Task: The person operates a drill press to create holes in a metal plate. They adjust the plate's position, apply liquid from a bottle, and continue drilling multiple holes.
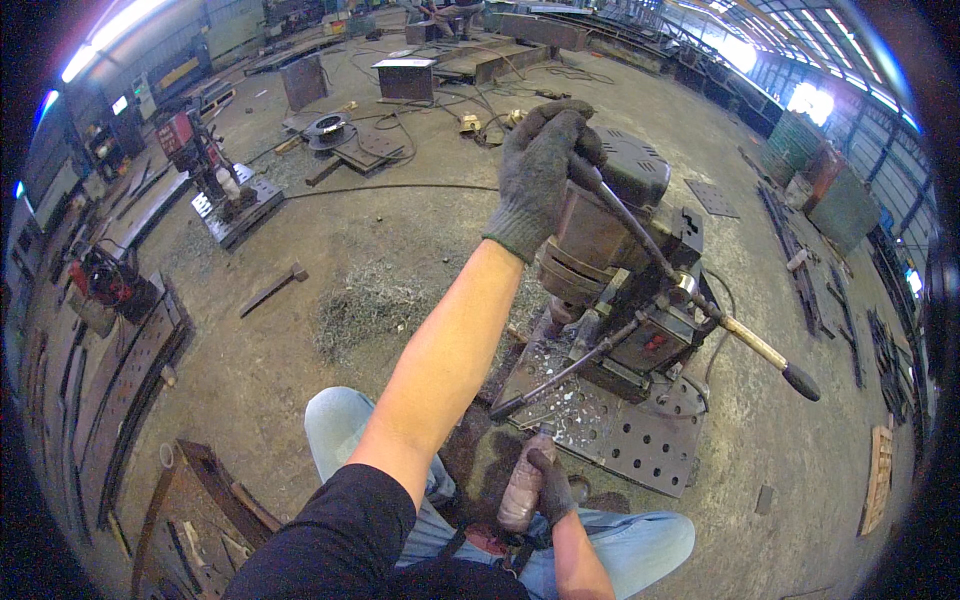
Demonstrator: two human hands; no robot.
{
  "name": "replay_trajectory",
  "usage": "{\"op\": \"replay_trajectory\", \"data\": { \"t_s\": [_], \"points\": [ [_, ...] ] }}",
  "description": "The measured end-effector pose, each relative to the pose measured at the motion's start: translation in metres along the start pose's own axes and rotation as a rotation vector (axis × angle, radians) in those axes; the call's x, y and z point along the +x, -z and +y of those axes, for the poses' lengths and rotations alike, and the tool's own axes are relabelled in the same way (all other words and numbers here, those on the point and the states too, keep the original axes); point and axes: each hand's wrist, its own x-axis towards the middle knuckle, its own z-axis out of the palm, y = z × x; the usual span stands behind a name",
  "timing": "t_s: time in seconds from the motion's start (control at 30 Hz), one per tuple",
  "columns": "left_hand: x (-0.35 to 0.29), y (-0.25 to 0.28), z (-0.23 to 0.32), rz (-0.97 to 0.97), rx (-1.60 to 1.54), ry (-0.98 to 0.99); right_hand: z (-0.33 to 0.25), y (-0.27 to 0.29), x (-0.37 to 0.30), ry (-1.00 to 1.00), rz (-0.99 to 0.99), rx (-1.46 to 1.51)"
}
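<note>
A magnetic drill press (600,225) stands on a steel plate with rows of holes (655,455), in front of me. Stretched forward, my left hand (545,165), in a dark grey knitted glove, is closed round the end of the drill's upper feed lever (630,220). The other two lever arms point to the lower left and the lower right. Low between my knees, my right hand (552,485), gloved too, grips a brownish plastic bottle (524,480), its neck tilted up toward the plate. Bright metal chips lie around the drill's base.
Metal shavings (370,305) are heaped on the floor left of the drill, near a hammer (273,290). Another drill (205,160) stands on a plate farther left. A cable (390,187) crosses the floor behind. Steel bars and plates line both sides; a wooden pallet (876,480) lies right.
</note>
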Motion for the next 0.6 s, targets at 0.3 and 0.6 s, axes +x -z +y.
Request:
{"op": "replay_trajectory", "data": {
  "t_s": [0.3,0.6],
  "points": [
    [0.002,0.004,-0.004,-0.026,0.114,0.003,0.004,0.010,0.003,-0.033,0.054,0.023],
    [-0.002,0.007,0.000,-0.023,0.124,-0.004,-0.031,-0.038,-0.033,0.066,-0.241,0.150]
  ]
}}
